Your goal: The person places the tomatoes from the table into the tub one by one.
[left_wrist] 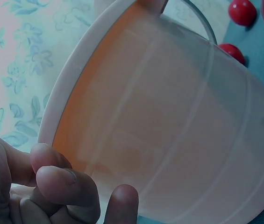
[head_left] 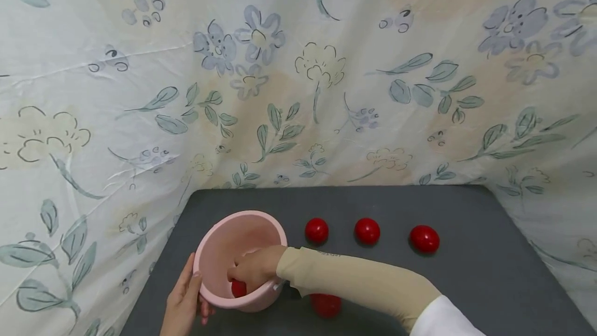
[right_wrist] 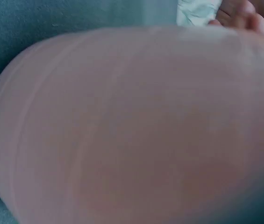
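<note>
A pink bucket (head_left: 208, 253) stands tilted at the left of the dark table. My left hand (head_left: 182, 299) grips its rim from the left side, thumb on the rim and fingers beneath, and in the left wrist view those curled fingers (left_wrist: 68, 186) lie by the rim. Reaching over the bucket's right edge, my right hand (head_left: 258, 267) is inside it, fingers curled on a shiny red ball (head_left: 239, 288). Part of that ball is hidden by the hand. The right wrist view shows mostly the bucket's outer wall (right_wrist: 122, 126), not the right hand.
Three more red balls, left (head_left: 316, 231), middle (head_left: 367, 231) and right (head_left: 424, 239), lie in a row across the table (head_left: 485, 284). Another red ball (head_left: 326, 305) sits below the right forearm, partly covered by it. A flowered cloth (head_left: 326, 92) hangs behind the table.
</note>
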A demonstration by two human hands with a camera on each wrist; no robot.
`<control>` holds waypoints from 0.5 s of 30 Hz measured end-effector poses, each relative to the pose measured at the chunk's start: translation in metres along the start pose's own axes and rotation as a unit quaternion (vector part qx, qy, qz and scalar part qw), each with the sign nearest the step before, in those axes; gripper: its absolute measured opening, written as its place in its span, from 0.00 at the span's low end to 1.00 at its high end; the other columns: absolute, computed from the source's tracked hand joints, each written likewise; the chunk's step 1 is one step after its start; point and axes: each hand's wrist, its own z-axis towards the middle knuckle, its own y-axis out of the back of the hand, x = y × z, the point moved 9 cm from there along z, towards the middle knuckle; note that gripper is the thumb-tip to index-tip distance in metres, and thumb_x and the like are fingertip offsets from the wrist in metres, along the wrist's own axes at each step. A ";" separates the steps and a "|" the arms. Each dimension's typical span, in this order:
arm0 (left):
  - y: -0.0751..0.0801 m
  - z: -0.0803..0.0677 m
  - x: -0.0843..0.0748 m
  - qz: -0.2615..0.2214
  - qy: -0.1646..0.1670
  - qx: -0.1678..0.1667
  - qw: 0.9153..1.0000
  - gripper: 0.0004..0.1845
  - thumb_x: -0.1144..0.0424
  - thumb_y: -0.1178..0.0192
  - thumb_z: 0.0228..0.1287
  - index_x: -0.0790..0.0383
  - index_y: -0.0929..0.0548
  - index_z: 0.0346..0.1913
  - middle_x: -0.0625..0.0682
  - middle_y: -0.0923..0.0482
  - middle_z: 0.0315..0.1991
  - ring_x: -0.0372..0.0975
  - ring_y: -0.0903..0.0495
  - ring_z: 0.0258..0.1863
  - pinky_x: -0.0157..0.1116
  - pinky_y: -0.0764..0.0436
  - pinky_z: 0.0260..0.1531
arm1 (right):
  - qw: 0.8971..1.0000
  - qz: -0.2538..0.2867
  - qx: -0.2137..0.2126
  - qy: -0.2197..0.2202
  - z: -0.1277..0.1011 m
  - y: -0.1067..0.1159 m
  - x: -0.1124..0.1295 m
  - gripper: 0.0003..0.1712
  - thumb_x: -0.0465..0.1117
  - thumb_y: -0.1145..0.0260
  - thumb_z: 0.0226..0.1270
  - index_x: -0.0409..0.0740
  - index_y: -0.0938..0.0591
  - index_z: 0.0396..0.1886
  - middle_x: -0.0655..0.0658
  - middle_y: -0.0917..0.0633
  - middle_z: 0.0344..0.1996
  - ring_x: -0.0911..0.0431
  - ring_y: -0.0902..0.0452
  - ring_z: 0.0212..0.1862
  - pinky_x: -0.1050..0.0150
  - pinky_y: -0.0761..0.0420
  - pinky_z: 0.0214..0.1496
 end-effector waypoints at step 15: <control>0.000 -0.002 -0.001 -0.004 0.001 -0.007 1.000 0.33 0.54 0.60 0.84 0.52 0.58 0.83 0.51 0.29 0.13 0.41 0.25 0.13 0.36 0.22 0.17 | 0.999 -0.030 0.016 -0.035 0.016 -0.013 0.008 0.14 0.48 0.33 0.67 0.64 0.20 0.51 0.58 0.22 0.35 0.62 0.26 0.35 0.68 0.26 0.36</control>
